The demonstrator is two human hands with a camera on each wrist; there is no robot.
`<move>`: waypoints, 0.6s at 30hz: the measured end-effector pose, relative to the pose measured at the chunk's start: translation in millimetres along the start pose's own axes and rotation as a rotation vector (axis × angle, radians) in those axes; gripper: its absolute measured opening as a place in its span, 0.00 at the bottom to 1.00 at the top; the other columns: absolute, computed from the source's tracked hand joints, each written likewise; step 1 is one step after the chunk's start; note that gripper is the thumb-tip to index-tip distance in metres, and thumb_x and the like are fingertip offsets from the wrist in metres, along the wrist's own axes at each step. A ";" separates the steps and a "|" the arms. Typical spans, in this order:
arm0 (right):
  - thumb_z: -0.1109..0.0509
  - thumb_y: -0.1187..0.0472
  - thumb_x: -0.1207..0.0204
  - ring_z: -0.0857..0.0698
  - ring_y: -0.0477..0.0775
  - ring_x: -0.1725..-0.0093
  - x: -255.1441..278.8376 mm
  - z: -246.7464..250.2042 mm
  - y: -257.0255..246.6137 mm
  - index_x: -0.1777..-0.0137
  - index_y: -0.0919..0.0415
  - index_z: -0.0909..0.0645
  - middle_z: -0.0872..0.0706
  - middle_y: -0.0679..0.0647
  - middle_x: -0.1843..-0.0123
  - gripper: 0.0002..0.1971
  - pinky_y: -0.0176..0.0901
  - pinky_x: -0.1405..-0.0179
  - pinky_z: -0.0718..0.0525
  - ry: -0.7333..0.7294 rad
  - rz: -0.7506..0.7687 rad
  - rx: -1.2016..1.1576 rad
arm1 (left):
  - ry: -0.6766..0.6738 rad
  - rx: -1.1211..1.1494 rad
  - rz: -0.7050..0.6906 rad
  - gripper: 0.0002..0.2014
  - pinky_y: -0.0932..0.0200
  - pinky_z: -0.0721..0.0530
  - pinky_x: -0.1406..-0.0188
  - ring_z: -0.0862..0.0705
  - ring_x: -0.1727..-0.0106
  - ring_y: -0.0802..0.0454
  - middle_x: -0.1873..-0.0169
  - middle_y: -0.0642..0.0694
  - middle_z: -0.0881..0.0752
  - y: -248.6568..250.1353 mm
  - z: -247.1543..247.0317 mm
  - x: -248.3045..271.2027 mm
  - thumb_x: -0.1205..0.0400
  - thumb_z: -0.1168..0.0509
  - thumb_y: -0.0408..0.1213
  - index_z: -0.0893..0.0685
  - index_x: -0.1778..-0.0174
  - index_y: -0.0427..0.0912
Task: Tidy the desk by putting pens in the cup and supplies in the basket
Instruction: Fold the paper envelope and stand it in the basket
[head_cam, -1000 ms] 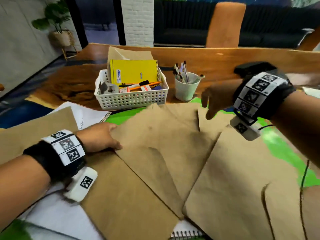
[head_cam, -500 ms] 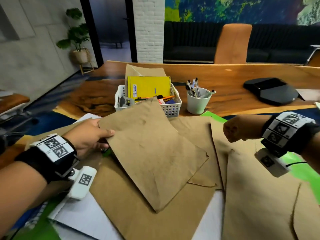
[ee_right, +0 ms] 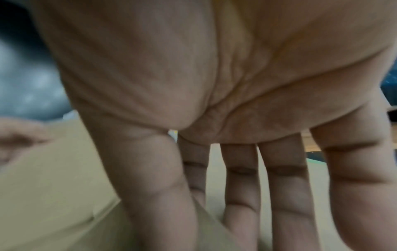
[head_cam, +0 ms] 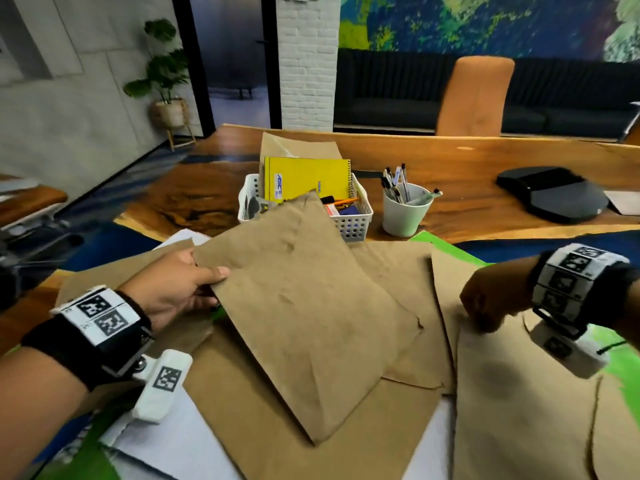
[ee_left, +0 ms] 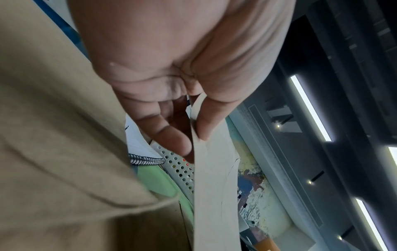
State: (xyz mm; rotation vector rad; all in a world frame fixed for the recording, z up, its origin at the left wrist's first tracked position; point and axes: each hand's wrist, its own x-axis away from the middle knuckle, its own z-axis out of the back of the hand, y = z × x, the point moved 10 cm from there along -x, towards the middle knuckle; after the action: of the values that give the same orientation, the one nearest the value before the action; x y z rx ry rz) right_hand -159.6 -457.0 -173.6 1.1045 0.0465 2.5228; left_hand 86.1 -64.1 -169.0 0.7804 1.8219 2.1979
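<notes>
My left hand [head_cam: 216,289] pinches the left corner of a brown envelope [head_cam: 304,323] and holds it lifted over the pile; the left wrist view shows my left hand [ee_left: 193,142] with thumb and fingers on either side of the envelope [ee_left: 214,186]. My right hand [head_cam: 485,317] reaches down onto the left edge of another brown envelope [head_cam: 519,410]. In the right wrist view the paper edge stands between the thumb and straight fingers of my right hand [ee_right: 214,212]. Behind stand a white basket [head_cam: 353,226] with a yellow notebook [head_cam: 308,178] and a white cup [head_cam: 403,220] of pens [head_cam: 394,185].
Several more brown envelopes, white sheets [head_cam: 173,441] and a green mat [head_cam: 436,242] cover the near desk. A black device [head_cam: 550,192] lies at the far right. An orange chair [head_cam: 474,95] stands behind the desk. A spiral binding [ee_left: 146,160] lies by the basket [ee_left: 180,166].
My left hand has lifted its envelope off the pile, up toward the basket. My right hand has dropped from near the cup down to the edge of the right envelope.
</notes>
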 end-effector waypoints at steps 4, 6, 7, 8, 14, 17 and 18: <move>0.24 0.61 0.24 0.19 0.44 0.61 39.7 78.7 -28.4 0.59 0.37 0.22 0.15 0.44 0.60 0.15 0.44 0.53 0.18 0.429 0.226 -0.152 | -0.051 -0.014 0.035 0.11 0.59 0.13 0.67 0.10 0.58 0.49 0.50 0.39 0.07 -2.0 -21.3 -2.1 0.14 0.32 0.32 0.16 0.35 0.42; 0.28 0.65 0.21 0.17 0.45 0.56 70.9 123.7 -53.5 0.52 0.44 0.19 0.16 0.42 0.57 0.12 0.40 0.50 0.18 0.655 0.353 -0.213 | -0.100 0.080 0.011 0.13 0.49 0.11 0.50 0.10 0.48 0.43 0.44 0.37 0.08 7.4 -37.1 -2.6 0.13 0.34 0.34 0.16 0.33 0.41; 0.28 0.66 0.21 0.17 0.46 0.56 83.7 144.7 -69.0 0.48 0.49 0.17 0.16 0.43 0.56 0.09 0.36 0.51 0.19 0.766 0.411 -0.229 | -0.118 0.145 -0.007 0.13 0.46 0.11 0.44 0.10 0.44 0.41 0.42 0.37 0.09 15.6 -45.0 -1.7 0.12 0.36 0.35 0.15 0.32 0.40; 0.28 0.66 0.21 0.18 0.46 0.56 94.8 162.2 -86.4 0.46 0.54 0.16 0.17 0.43 0.56 0.07 0.32 0.53 0.21 0.864 0.480 -0.248 | -0.134 0.203 -0.027 0.13 0.45 0.11 0.42 0.10 0.43 0.41 0.41 0.36 0.09 24.0 -53.4 -0.4 0.12 0.36 0.35 0.15 0.33 0.39; 0.32 0.54 0.19 0.18 0.61 0.36 96.7 212.2 -191.5 0.40 0.49 0.18 0.15 0.52 0.36 0.10 0.58 0.37 0.19 1.033 0.601 0.013 | -0.213 0.357 -0.084 0.18 0.44 0.11 0.44 0.12 0.38 0.38 0.37 0.34 0.11 62.8 -101.0 8.8 0.09 0.41 0.41 0.17 0.28 0.38; 0.35 0.55 0.19 0.15 0.63 0.47 88.0 225.8 -209.7 0.38 0.50 0.19 0.12 0.53 0.45 0.12 0.56 0.47 0.15 0.971 0.627 -0.079 | -0.258 0.422 -0.094 0.25 0.44 0.13 0.35 0.13 0.33 0.41 0.37 0.37 0.11 74.0 -103.9 12.2 0.10 0.45 0.54 0.16 0.29 0.40; 0.34 0.54 0.19 0.15 0.63 0.48 88.1 230.7 -210.3 0.39 0.51 0.20 0.12 0.53 0.47 0.11 0.56 0.50 0.15 0.984 0.628 -0.091 | -0.271 0.399 -0.103 0.25 0.43 0.14 0.32 0.13 0.33 0.41 0.36 0.38 0.11 73.5 -101.8 12.7 0.11 0.44 0.54 0.16 0.29 0.41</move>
State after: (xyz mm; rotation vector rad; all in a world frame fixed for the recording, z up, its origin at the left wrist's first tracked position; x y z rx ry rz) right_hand 20.8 -258.9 9.2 -0.3105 -0.1752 3.3167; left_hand 38.3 -162.9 -106.6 0.9747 2.1232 1.5926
